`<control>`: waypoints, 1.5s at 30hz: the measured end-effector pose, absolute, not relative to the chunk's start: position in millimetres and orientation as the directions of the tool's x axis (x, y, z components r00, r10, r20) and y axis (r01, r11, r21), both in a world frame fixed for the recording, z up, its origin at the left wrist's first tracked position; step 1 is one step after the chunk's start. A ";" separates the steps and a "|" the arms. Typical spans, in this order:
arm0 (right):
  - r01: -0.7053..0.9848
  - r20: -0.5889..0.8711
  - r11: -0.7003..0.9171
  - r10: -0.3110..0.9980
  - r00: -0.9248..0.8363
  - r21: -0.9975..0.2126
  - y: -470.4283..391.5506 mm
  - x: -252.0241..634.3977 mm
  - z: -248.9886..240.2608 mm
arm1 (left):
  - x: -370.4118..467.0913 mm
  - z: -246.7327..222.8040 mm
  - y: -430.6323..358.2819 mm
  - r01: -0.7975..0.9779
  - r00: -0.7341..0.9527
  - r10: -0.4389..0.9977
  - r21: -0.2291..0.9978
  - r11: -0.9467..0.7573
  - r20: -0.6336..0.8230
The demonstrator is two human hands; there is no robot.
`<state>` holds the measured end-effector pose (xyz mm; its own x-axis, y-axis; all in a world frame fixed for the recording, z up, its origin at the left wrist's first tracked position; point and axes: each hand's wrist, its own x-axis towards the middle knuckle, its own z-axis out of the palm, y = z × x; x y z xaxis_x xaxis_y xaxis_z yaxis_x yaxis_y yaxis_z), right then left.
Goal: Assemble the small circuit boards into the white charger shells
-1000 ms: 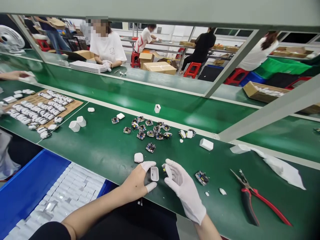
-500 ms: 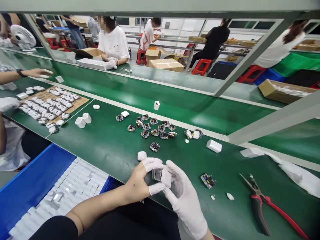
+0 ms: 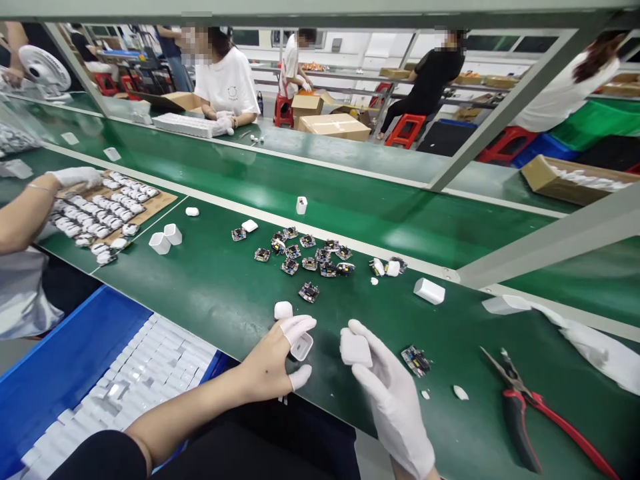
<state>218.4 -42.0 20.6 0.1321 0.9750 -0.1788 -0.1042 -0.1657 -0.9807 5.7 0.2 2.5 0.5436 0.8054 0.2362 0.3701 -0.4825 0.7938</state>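
Note:
My left hand, with white covers on some fingers, holds an open white housing at the bench's front edge. The housing's hollow end faces right and up. My right hand, in a white glove, grips a white rounded cap piece between thumb and fingers, apart from the housing. Another white cap lies just beyond my left hand. A small circuit board sits farther out, near a cluster of several boards. One more board lies right of my right hand.
Red-handled pliers and white chips lie at right. A white housing rests near the bench's back rail. At left are a blue bin of white parts, two upright housings, and a co-worker's gloved hand over a cardboard tray.
My hands have moved apart. The cap piece has come away from the housing in my right hand, while the housing stays in my left. The co-worker's hand at left now reaches over the tray.

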 end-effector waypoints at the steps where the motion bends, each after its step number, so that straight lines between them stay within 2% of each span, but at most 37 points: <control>1: -0.068 -0.170 -0.163 0.978 0.119 -0.984 -42.9 216.5 20.5 | 3.7 1.7 0.3 0.389 0.552 0.806 0.788 -0.477 0.215; 7: 0.196 -0.110 -0.130 0.988 0.111 -0.972 -45.8 196.1 7.4 | -3.2 -2.2 1.2 0.422 0.545 0.826 0.803 -0.420 0.146; 12: 0.395 0.030 0.008 0.998 0.048 -0.918 -42.8 190.1 10.8 | -0.1 -6.9 2.5 0.465 0.504 0.852 0.788 -0.404 0.139; 14: 0.371 -0.002 -0.026 0.998 0.065 -0.928 -42.8 188.5 14.7 | 4.1 -10.8 2.6 0.556 0.454 0.875 0.715 -0.424 0.166; 17: 0.193 -0.131 -0.148 0.986 0.102 -0.970 -43.9 184.2 16.7 | 11.5 -17.8 0.5 0.724 0.370 0.910 0.556 -0.409 0.188; 19: 0.082 -0.176 -0.184 0.979 0.100 -0.979 -44.1 180.5 14.2 | 15.0 -20.5 -2.6 0.766 0.368 0.915 0.504 -0.399 0.164; 22: 0.052 -0.187 -0.193 0.977 0.107 -0.980 -43.6 176.5 7.5 | 16.6 -18.0 -7.5 0.710 0.424 0.891 0.552 -0.437 0.160; 25: 0.184 -0.147 -0.161 0.985 0.091 -0.970 -43.8 176.4 2.2 | 15.0 -9.1 -8.2 0.655 0.489 0.868 0.620 -0.431 0.087; 29: 0.479 0.100 0.089 0.995 -0.001 -0.874 -45.9 180.4 0.9 | 13.2 0.3 -2.9 0.705 0.488 0.868 0.627 -0.330 -0.092; 32: 0.568 0.234 0.244 0.968 -0.092 -0.786 -45.6 183.7 1.6 | 12.9 1.6 -0.1 0.724 0.483 0.865 0.616 -0.310 -0.133; 39: 0.633 0.279 0.313 0.947 -0.157 -0.708 -40.3 183.9 3.7 | 12.6 2.0 3.8 0.726 0.508 0.849 0.602 -0.333 -0.144; 45: 0.676 0.213 0.265 0.964 -0.161 -0.688 -39.8 182.6 8.8 | 12.6 3.2 7.1 0.723 0.520 0.839 0.605 -0.335 -0.158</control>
<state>182.6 -39.8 8.8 -0.1614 0.9636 0.2133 0.6756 0.2654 -0.6878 12.6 7.1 3.2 0.5205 0.8392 -0.1578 0.7228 -0.3345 0.6047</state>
